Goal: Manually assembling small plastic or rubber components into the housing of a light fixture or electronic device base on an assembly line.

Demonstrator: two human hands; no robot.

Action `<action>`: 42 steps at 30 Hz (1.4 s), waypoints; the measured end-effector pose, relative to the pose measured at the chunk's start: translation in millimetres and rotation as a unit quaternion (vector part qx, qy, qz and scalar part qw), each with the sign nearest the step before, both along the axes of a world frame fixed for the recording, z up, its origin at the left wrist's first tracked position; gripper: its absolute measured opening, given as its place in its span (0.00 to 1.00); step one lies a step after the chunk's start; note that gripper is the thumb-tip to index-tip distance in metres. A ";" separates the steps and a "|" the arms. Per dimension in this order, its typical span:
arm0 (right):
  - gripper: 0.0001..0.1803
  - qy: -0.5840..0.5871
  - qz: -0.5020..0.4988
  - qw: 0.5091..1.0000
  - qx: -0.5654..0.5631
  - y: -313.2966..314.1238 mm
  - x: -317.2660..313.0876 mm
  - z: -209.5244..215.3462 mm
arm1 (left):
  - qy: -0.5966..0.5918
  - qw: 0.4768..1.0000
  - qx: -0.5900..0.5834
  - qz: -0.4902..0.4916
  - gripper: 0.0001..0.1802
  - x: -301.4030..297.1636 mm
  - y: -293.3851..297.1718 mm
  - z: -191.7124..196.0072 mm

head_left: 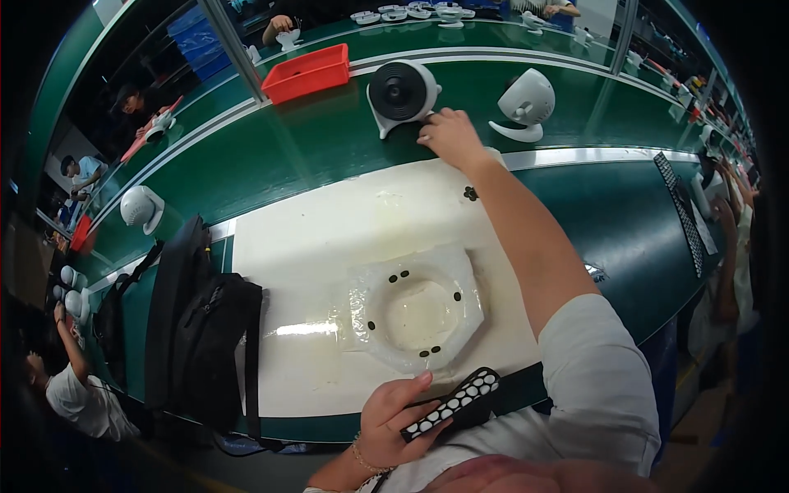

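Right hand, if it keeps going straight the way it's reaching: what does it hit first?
The right hand already has fingertips at the base of the white round fan with a black front grille; that fan comes first, though exact contact is hard to judge.

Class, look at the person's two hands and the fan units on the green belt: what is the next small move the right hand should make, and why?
Probably draw the nearer fan unit off the belt onto the white mat. The right hand already touches its base, the clear bag in front lies free, and the left hand holds the black strip of white pads ready.
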State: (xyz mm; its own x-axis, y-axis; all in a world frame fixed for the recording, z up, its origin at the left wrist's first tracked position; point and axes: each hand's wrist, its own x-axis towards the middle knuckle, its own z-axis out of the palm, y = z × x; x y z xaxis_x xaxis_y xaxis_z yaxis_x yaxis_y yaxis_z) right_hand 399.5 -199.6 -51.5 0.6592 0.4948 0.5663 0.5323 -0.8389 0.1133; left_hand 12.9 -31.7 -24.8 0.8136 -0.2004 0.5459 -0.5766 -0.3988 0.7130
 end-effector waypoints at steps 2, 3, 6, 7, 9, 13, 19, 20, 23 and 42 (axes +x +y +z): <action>0.16 0.072 -0.030 0.997 0.026 -10.3 6.8 -6.6 | 0.006 1.000 0.004 0.002 0.16 0.6 0.0 1.4; 0.18 0.081 -0.056 0.993 0.062 -14.5 9.8 -12.5 | 0.009 1.000 0.007 0.001 0.16 1.3 -0.9 1.9; 0.22 0.149 -0.088 0.981 0.090 -22.9 4.7 -0.7 | -0.006 1.000 0.019 -0.006 0.15 5.8 0.1 2.8; 0.23 0.234 -0.087 0.965 0.085 -32.2 5.7 7.7 | -0.005 1.000 0.021 -0.006 0.15 6.3 0.9 2.5; 0.26 0.297 -0.145 0.939 0.094 -57.4 9.1 8.3 | -0.002 1.000 0.010 -0.003 0.14 6.8 0.1 1.7; 0.27 0.202 -0.336 0.916 0.084 -112.5 -4.1 -3.8 | -0.001 1.000 0.015 -0.003 0.13 5.1 -1.4 4.3; 0.15 0.015 -0.222 0.966 0.131 -155.0 -16.1 -4.4 | 0.017 0.999 -0.022 0.016 0.17 0.0 -3.6 2.0; 0.14 0.003 -0.172 0.970 0.169 -162.1 -17.7 0.4 | 0.016 0.999 -0.024 0.019 0.17 -0.4 -4.0 1.3; 0.13 0.134 -0.100 0.862 0.479 -140.5 -67.4 60.7 | 0.025 0.999 -0.033 0.032 0.14 1.8 -6.6 -0.7; 0.16 0.606 0.200 0.498 0.587 -11.1 -252.3 88.7 | 0.057 0.991 -0.111 0.052 0.07 -2.0 -13.0 3.1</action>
State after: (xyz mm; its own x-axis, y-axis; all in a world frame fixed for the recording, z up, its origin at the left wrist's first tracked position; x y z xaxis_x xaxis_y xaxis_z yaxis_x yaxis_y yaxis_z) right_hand 147.3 -210.7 37.2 0.8501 0.5214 -0.0743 -0.2369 0.2524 -0.9382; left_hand 10.8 -44.7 -21.7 0.8820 0.0031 0.4713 -0.4520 -0.2777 0.8477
